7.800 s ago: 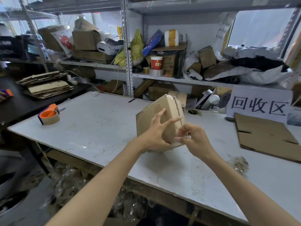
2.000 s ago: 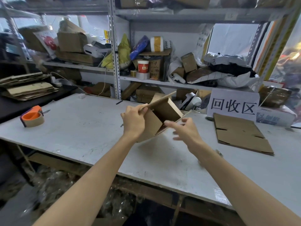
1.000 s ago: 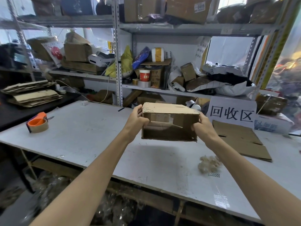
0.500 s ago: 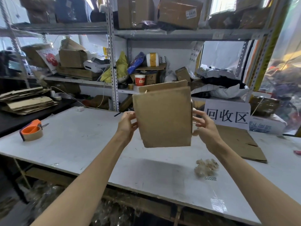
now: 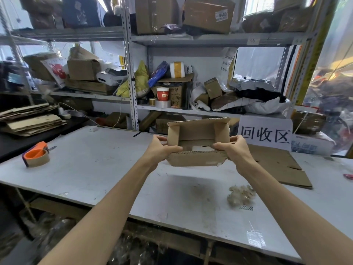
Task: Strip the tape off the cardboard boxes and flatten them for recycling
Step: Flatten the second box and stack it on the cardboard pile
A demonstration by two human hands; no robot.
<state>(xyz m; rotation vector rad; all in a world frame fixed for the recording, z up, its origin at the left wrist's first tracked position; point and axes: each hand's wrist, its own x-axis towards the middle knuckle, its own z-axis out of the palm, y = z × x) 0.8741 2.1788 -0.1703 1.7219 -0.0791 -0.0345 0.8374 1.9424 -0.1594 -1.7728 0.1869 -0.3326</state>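
Observation:
I hold a small brown cardboard box (image 5: 196,159) in the air above the white table (image 5: 95,165), its open end turned towards me with the flaps spread and the inside showing. My left hand (image 5: 162,150) grips its left side, thumb over the near flap's edge. My right hand (image 5: 236,150) grips the right side the same way. A crumpled wad of stripped clear tape (image 5: 241,195) lies on the table below and to the right.
A flattened cardboard sheet (image 5: 277,167) lies at the right under a white sign (image 5: 265,132). An orange tape dispenser (image 5: 36,154) sits at the left. Flattened cardboard (image 5: 28,121) is stacked on the black table. Cluttered metal shelves (image 5: 131,73) stand behind.
The box has been tipped from showing a closed flat face to showing its open inside, and lowered a little. Both hands stayed on its sides.

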